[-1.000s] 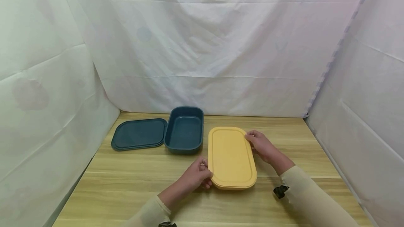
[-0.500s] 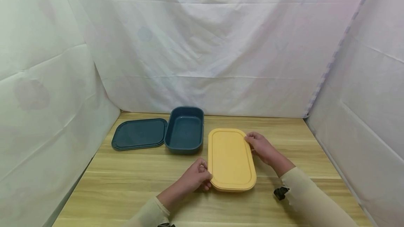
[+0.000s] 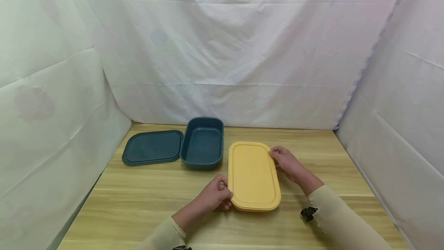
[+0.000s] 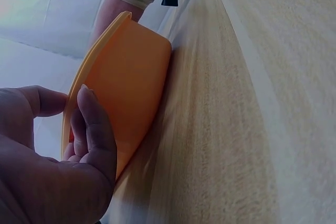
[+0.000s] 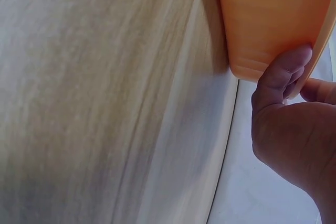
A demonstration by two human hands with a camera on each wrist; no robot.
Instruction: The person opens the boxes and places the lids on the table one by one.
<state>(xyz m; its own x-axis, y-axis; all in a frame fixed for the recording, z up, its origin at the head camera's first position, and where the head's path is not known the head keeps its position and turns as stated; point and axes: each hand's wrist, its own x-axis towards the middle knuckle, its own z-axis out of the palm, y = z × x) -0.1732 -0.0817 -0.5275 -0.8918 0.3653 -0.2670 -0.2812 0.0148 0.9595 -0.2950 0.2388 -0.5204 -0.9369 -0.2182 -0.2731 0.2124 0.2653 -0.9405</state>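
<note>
Both hands pinch the yellow box's (image 3: 254, 175) lid rim, left (image 3: 216, 195) near, right (image 3: 285, 159) far; lifting it evenly looks next.

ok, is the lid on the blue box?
No, the blue lid lies flat on the table beside the open blue box.

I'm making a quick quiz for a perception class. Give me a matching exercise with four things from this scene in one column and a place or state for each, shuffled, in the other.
Column 1:
1. yellow box
2. blue lid
3. blue box
4. left hand

Column 2:
a. open, nothing inside
b. lies flat, far left on the table
c. lid on, gripped at both sides
d. holds the yellow box's near left corner

Pairs: 1-c, 2-b, 3-a, 4-d
</note>
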